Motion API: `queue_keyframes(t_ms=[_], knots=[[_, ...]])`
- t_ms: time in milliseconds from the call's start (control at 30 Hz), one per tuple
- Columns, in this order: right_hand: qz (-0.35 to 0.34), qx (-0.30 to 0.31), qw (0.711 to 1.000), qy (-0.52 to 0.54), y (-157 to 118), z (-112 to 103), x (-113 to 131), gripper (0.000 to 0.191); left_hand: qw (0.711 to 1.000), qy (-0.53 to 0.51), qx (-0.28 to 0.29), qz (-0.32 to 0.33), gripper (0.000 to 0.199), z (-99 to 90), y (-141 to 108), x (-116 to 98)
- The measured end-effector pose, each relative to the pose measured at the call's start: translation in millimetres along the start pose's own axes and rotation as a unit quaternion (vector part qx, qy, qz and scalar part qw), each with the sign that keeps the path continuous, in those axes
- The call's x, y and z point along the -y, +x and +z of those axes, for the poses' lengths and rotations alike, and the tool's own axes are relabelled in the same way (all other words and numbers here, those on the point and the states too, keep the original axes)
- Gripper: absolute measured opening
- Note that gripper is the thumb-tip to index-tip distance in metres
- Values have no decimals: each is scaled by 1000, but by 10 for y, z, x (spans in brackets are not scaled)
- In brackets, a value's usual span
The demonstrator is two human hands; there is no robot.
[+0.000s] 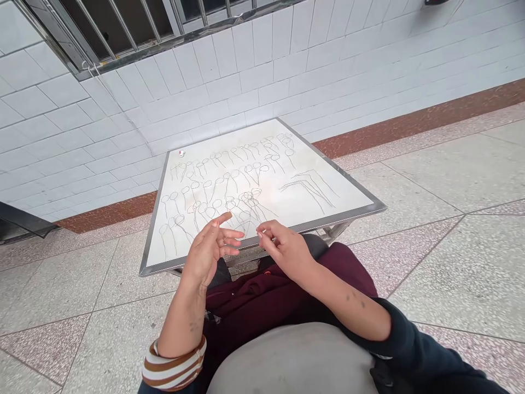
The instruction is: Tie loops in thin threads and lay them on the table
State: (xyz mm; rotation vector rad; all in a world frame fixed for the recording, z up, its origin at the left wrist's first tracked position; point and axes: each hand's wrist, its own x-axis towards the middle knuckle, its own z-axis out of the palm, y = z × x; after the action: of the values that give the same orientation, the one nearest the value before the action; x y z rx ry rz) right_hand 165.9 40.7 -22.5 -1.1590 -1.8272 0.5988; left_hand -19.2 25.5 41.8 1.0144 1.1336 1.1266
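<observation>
A pair of bare hands over a low white desk [353, 198] with a grey metal rim. The left hand [204, 253] is above the near left part of the top, its fingers spread and its grip wide, with nothing visible in it. The right hand [289, 250], above the near edge, has a narrow grip, thumb and index fingertip drawn close together; whether a wire lies between them cannot be told. Looped dark wires [257, 166], each a ring with trailing ends, lie in rough rows from the far edge to the near left; several overlap in a cluster just beyond the hands. Bent wires [314, 189] without rings lie on the right. A small white object [182, 154] with a red mark sits at the far left corner. The left forearm bears a brown-and-white striped cuff [174, 365]; the right, a dark sleeve [414, 336]. White wall tiles [246, 71] and a barred window [135, 24] stand beyond; terrazzo floor [426, 180] extends on both sides.
</observation>
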Motion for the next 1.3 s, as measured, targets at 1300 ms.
queue_keyframes(t_ms=[1300], knots=[[120, -1, 978, 172, 93, -126, -183, 15, 991, 114, -71, 23, 61, -117, -42, 321]])
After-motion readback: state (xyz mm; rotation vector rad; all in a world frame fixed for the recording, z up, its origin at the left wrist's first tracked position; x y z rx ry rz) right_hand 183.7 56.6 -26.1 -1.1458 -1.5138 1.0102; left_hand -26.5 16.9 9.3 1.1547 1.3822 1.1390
